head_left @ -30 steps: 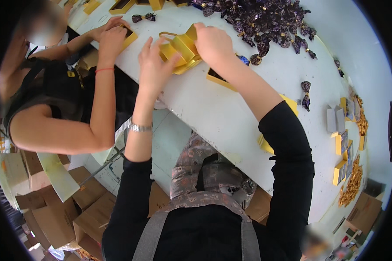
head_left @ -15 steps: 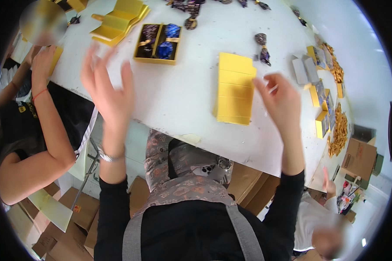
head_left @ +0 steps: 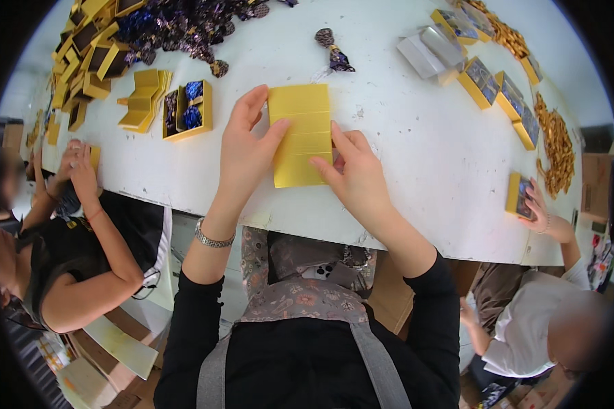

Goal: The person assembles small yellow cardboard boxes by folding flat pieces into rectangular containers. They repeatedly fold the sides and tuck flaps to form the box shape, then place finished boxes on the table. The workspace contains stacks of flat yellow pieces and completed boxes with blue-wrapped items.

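Observation:
Between my two hands is a flat gold card blank (head_left: 300, 129) with crease lines across it. My left hand (head_left: 247, 140) grips its left edge, thumb on the face and fingers at the side and behind. On the lower right, my right hand (head_left: 353, 167) pinches the card, its thumb on the face and its fingers at the right edge. Left of the card sits an open gold box (head_left: 208, 119) holding shiny dark and blue wrapped pieces. Beside that box stands a folded gold card (head_left: 142, 102). A dark glittery twisted piece with a gold band (head_left: 333, 54) lies beyond my hands.
At the far left, gold boxes (head_left: 82, 61) are piled beside a heap of dark glittery pieces (head_left: 184, 31). Grey sheets (head_left: 426, 54), filled boxes (head_left: 479, 82) and gold strips (head_left: 558, 150) lie to the right. Co-workers sit on both sides; one's hand (head_left: 539, 211) touches a filled box.
My hands, raised and apart before, have come together on the gold card blank and hold it by both sides. The view has shifted, showing more of the table's far side.

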A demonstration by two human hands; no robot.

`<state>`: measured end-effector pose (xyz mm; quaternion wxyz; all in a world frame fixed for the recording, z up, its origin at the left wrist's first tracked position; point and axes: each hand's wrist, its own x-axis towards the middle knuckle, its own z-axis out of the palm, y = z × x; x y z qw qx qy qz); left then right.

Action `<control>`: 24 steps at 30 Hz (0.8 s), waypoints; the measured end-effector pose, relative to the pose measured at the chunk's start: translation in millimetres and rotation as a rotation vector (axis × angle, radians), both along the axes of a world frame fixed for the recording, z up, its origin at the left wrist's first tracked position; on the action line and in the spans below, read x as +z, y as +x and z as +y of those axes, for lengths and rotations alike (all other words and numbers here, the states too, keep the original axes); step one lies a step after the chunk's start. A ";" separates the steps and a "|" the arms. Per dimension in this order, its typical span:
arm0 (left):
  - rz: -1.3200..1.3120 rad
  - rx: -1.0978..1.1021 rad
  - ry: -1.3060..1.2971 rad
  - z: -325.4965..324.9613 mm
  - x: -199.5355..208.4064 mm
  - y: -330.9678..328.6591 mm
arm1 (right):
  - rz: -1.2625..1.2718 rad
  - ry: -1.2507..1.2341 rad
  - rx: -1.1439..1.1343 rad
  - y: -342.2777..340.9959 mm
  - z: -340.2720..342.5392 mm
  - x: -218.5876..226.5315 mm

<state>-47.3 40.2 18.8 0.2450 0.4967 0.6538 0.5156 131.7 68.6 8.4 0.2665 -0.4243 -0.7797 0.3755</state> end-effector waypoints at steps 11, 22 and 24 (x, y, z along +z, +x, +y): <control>-0.180 0.028 0.132 -6.1 -7.5 26.6 | -0.048 0.382 -0.054 -3.7 -9.1 -4.0; 0.065 -0.324 -0.005 -64.6 65.8 -18.2 | 0.333 0.048 0.189 22.2 -23.0 55.6; 0.176 -0.364 -0.024 -75.4 72.5 -12.5 | 0.165 0.214 0.284 44.4 -28.6 82.7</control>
